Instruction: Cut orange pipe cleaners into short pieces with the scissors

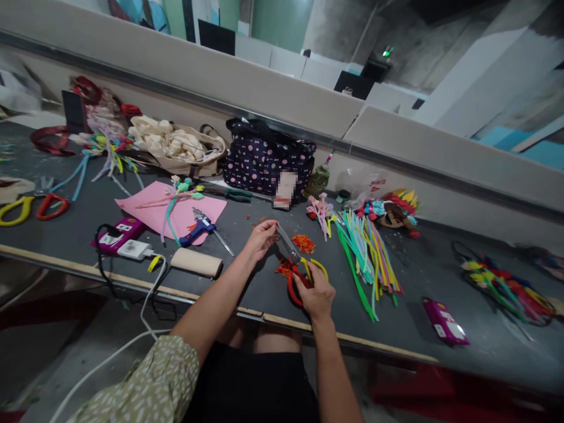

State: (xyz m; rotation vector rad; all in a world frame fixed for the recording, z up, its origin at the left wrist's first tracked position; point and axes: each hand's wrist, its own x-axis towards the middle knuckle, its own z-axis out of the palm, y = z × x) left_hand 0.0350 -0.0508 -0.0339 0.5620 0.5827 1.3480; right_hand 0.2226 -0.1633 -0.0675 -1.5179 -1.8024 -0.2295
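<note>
My right hand [319, 294] grips a pair of scissors [289, 245] by the handles, one loop red and one yellow. The blades point up and to the left, and their tips reach my left hand [263, 237]. That hand's fingers are pinched together at the blade tips; a speck of red shows there, too small to name. Beneath and beside the scissors lie two small heaps of short orange-red pieces, one orange pile [304, 244] beyond the blades and one redder pile [287, 268] partly behind the handles.
Right of my hands lies a bundle of coloured pipe cleaners [363, 249]. On the left are a cardboard tube [196, 262], a blue glue gun [198, 229] on pink paper [150, 197], and a purple power strip [121, 235] with trailing cables. A dotted bag [267, 155] stands against the partition.
</note>
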